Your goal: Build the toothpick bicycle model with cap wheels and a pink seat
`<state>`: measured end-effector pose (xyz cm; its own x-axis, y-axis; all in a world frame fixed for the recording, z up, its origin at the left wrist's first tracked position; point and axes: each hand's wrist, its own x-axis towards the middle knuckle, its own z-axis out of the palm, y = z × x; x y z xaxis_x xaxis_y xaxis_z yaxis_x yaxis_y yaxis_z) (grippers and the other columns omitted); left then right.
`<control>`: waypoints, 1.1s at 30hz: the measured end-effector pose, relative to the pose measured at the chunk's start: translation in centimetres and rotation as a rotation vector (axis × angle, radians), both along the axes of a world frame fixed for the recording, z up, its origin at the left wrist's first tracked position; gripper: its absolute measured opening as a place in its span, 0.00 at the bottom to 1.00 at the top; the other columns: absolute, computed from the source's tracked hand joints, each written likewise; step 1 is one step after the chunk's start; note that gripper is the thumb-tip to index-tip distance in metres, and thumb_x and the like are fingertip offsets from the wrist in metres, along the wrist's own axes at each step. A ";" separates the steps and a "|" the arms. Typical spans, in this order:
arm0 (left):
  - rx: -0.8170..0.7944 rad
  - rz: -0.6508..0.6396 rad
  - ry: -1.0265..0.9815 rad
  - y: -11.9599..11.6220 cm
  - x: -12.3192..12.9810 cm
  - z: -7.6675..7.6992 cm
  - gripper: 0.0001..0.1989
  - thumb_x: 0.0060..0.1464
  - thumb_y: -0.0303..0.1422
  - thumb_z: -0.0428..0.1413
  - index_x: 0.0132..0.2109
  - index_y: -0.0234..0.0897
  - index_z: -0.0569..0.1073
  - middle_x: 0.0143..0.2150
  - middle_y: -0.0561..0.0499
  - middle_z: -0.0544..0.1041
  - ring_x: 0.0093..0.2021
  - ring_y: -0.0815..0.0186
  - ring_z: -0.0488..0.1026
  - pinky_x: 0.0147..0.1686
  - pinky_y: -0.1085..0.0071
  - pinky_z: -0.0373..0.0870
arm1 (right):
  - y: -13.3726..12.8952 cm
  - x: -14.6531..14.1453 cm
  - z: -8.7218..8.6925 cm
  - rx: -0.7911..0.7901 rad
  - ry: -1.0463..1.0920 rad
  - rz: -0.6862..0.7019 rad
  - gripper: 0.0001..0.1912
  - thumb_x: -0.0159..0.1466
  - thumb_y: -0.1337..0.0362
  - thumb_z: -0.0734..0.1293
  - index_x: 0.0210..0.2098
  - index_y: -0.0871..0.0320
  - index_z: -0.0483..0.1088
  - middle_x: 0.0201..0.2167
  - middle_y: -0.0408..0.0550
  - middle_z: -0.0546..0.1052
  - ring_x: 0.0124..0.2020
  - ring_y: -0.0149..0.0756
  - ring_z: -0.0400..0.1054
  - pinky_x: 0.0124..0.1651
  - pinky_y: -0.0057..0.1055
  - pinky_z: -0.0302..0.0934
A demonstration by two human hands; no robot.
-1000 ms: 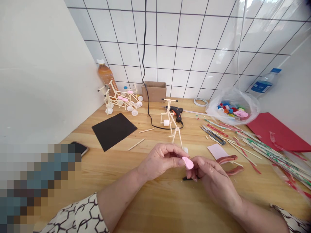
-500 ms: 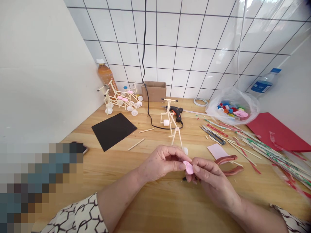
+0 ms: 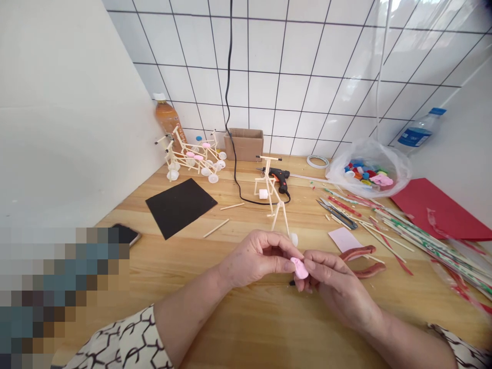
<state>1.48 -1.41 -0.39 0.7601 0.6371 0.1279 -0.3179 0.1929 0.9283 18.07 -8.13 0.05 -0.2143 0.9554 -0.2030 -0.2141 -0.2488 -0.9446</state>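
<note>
My left hand (image 3: 261,253) and my right hand (image 3: 334,287) meet above the wooden table, pinching a small pink oval piece (image 3: 299,268) between their fingertips. Below the fingers of my right hand, a small black object (image 3: 292,282) is partly hidden. Just beyond my hands stands a frame of glued wooden sticks (image 3: 271,197), with a white bottle-cap wheel (image 3: 294,239) close to my left fingertips.
Beyond my hands lie a hot glue gun (image 3: 279,177), a black sheet (image 3: 180,207) and finished stick vehicles (image 3: 190,156). To the right are red-handled pliers (image 3: 363,261), scissors (image 3: 336,213), a pile of striped straws (image 3: 423,241) and a plastic bag of bottle caps (image 3: 367,171).
The pink piece has shifted slightly down and toward me, and both hands have moved with it. The pinch on it looks closer and firmer.
</note>
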 end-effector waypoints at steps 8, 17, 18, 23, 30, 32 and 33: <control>0.014 0.077 0.078 -0.1 0.1 0.3 0.06 0.43 0.28 0.63 0.32 0.32 0.76 0.29 0.50 0.76 0.32 0.67 0.74 0.36 0.70 0.69 | -0.3 0.2 0.3 0.128 -0.281 0.036 0.13 0.60 0.55 0.64 0.27 0.58 0.68 0.23 0.42 0.66 0.27 0.30 0.55 0.31 0.27 0.50; -0.032 0.103 0.149 -0.3 0.2 0.2 0.07 0.41 0.28 0.64 0.29 0.32 0.75 0.27 0.52 0.75 0.29 0.71 0.71 0.32 0.74 0.67 | -0.4 -0.2 0.5 0.162 -0.387 0.033 0.15 0.61 0.53 0.62 0.26 0.58 0.64 0.22 0.40 0.60 0.26 0.30 0.52 0.28 0.27 0.48; -0.035 0.094 0.142 -0.3 0.3 0.2 0.07 0.42 0.29 0.64 0.30 0.32 0.75 0.28 0.52 0.75 0.30 0.70 0.72 0.32 0.74 0.67 | -0.4 -0.3 0.6 0.168 -0.396 0.031 0.15 0.61 0.53 0.62 0.26 0.58 0.64 0.22 0.41 0.61 0.26 0.30 0.53 0.29 0.27 0.49; -0.014 0.069 0.119 -0.3 0.3 0.1 0.06 0.45 0.29 0.62 0.32 0.32 0.75 0.29 0.50 0.77 0.32 0.68 0.74 0.35 0.71 0.69 | -0.4 -0.3 0.7 0.190 -0.429 0.020 0.16 0.62 0.53 0.61 0.25 0.58 0.65 0.23 0.42 0.62 0.27 0.30 0.55 0.30 0.27 0.52; -0.053 0.015 0.055 -0.2 0.2 0.3 0.06 0.48 0.29 0.60 0.35 0.31 0.75 0.30 0.49 0.77 0.32 0.65 0.75 0.38 0.66 0.71 | -0.3 0.1 0.2 0.153 -0.329 0.003 0.15 0.62 0.54 0.62 0.26 0.58 0.68 0.23 0.43 0.66 0.27 0.31 0.57 0.31 0.27 0.53; -0.057 0.000 0.035 -0.1 0.2 0.4 0.06 0.49 0.29 0.59 0.36 0.31 0.75 0.29 0.49 0.77 0.33 0.64 0.75 0.39 0.65 0.71 | -0.1 0.2 -0.1 0.128 -0.236 -0.028 0.16 0.63 0.55 0.61 0.26 0.58 0.69 0.23 0.44 0.68 0.27 0.31 0.58 0.32 0.28 0.53; -0.055 -0.003 0.032 -0.1 0.2 0.4 0.06 0.50 0.29 0.59 0.36 0.31 0.75 0.30 0.49 0.77 0.34 0.64 0.75 0.40 0.64 0.71 | -0.1 0.3 -0.3 0.119 -0.200 -0.045 0.16 0.63 0.55 0.61 0.26 0.59 0.69 0.23 0.44 0.68 0.27 0.31 0.58 0.32 0.28 0.53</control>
<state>1.64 -1.52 0.02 0.7653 0.6400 0.0684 -0.2878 0.2452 0.9258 18.32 -8.19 -0.26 -0.1380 0.9828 -0.1224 -0.0283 -0.1274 -0.9914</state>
